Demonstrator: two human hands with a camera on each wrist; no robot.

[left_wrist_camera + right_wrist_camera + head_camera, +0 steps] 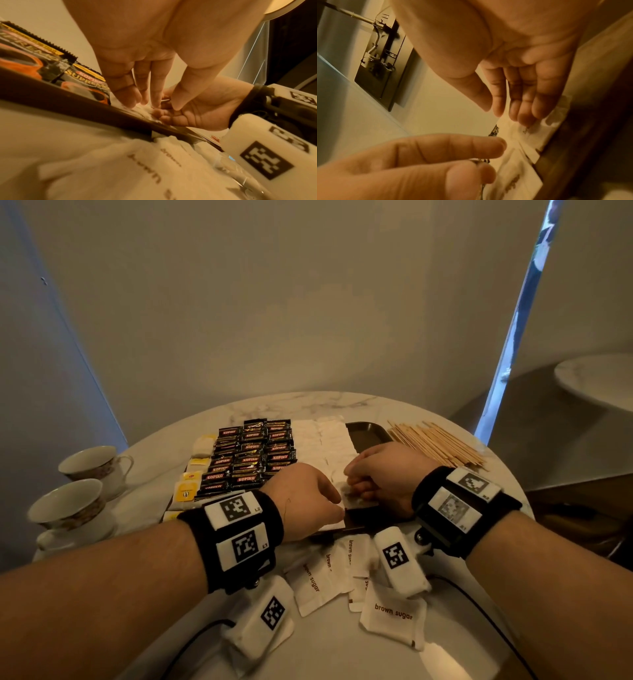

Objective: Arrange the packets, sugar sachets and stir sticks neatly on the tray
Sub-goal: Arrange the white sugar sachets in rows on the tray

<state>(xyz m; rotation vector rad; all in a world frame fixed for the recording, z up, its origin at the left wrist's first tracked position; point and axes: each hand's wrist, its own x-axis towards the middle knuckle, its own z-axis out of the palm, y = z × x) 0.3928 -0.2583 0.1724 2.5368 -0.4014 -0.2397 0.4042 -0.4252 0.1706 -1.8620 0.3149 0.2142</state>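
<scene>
The dark tray holds yellow tea packets, columns of black Kopiko packets and white sachets. Both hands meet at its near edge over a white sugar sachet. My left hand points its fingers down onto white paper by the tray rim. Its thumb and index finger pinch a thin sachet edge. My right hand rests its fingertips on the sachet, thumb apart. Stir sticks lie right of the tray.
Several loose brown sugar sachets lie on the round marble table in front of the tray, under my wrists. Two teacups stand at the left edge. The tray's right end is bare. A second table stands far right.
</scene>
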